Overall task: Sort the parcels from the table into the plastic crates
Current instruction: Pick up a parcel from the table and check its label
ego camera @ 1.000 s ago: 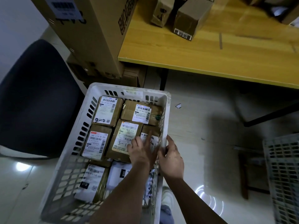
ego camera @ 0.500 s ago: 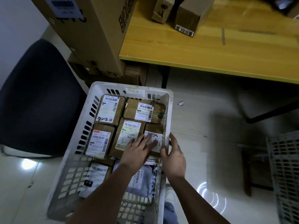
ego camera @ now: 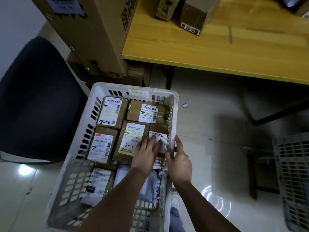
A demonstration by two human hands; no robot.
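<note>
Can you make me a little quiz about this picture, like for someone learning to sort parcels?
1. True or false: the left hand lies flat on a small parcel inside the white crate.
2. What does the right hand touch? A) the chair B) the right rim of the white crate C) the table
3. Fill in: two brown boxes are on the yellow ____.

Key
1. True. Its fingers are spread straight over the label.
2. B. The fingers rest along the crate's right edge.
3. Table. One box has a barcode label on its front, and a smaller box stands left of it.
</note>
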